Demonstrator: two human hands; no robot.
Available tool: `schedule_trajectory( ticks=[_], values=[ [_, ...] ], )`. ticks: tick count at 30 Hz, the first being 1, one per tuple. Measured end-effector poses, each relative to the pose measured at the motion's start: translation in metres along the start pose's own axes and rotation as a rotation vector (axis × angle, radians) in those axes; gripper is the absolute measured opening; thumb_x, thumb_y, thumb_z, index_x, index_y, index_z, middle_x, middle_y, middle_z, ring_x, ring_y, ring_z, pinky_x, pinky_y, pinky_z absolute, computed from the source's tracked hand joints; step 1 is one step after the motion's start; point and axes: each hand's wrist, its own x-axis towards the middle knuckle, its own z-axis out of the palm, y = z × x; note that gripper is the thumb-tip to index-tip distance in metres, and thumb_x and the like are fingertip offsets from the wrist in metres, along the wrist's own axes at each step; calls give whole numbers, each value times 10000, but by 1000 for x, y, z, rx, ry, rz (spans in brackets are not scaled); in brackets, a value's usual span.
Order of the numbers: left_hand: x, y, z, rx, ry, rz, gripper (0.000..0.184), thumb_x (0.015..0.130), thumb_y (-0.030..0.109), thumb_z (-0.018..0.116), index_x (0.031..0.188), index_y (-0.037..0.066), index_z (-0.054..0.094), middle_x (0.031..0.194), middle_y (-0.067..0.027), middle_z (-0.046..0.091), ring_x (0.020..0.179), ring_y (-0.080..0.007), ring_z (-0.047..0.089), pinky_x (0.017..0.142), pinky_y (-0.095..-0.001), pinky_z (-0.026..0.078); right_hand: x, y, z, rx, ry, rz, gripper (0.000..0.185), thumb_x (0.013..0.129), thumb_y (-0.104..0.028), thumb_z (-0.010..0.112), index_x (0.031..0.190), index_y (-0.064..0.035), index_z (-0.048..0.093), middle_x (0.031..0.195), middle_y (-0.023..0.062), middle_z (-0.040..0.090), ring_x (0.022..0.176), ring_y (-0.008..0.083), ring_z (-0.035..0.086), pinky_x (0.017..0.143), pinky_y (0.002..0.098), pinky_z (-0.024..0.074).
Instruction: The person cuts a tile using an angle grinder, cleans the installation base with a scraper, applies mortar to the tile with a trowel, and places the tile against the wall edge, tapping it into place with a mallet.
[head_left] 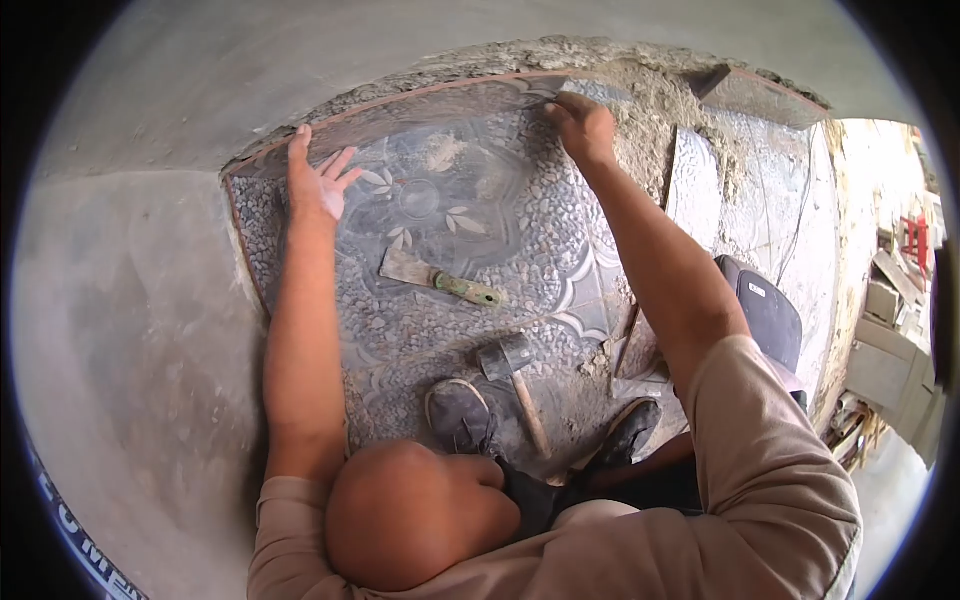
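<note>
Long, narrow tile strip (430,103), dull grey-brown, reddish upper edge, surface dusty. Standing on its long edge at foot of grey wall (300,75), against rough, broken band of plaster (440,72), running beside patterned floor (415,200) towards corner.

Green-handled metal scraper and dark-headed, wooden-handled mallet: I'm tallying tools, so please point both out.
Scraper (447,283): head view, on the handle, close to the blade.
Mallet (523,396): head view, on the handle, close to its head.

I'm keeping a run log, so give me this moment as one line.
left hand: spread, at wall-base strip | right hand: fingers curled, at strip's right end | scraper, hammer: on floor
</note>
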Motion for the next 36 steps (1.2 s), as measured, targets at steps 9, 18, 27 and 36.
schedule_trajectory(
  ticks=[9, 18, 27, 36],
  values=[
    [14, -6, -4, -91, 16, 29, 1366, 832, 496, 786, 1579, 54, -268, 1567, -378, 266, 1342, -527, 504, 1096, -643, 423, -2, 4, 37, 26, 356, 81, 209, 896, -119, 719, 1068, -5, 685, 933, 153, 746, 867, 327, 713, 805, 414, 556],
    [13, -3, -1, -168, 35, -26, 1393, 823, 462, 811, 1568, 64, -297, 1616, -345, 186, 1357, -557, 471, 1118, -661, 402, -59, -19, 76, -465, 130, -105, 586, 1000, -336, 550, 1535, -115, 457, 1620, 18, 415, 1336, 298, 395, 1143, 456, 263],
    [6, -4, 2, -13, 18, 23, 1413, 838, 518, 780, 1536, 20, -343, 1657, -300, 116, 1351, -528, 501, 1115, -684, 378, -58, -16, 79, -464, 174, -126, 602, 1000, -352, 540, 1548, -127, 431, 1619, -14, 411, 1318, 288, 398, 1107, 446, 276],
    [3, 0, 4, 7, -18, -3, 1374, 873, 529, 744, 1534, 19, -347, 1654, -309, 120, 1342, -509, 522, 1110, -686, 375, -52, -18, 76, -504, 166, -120, 592, 998, -363, 541, 1543, -151, 449, 1605, -30, 426, 1291, 289, 417, 1090, 431, 293]
  ],
)
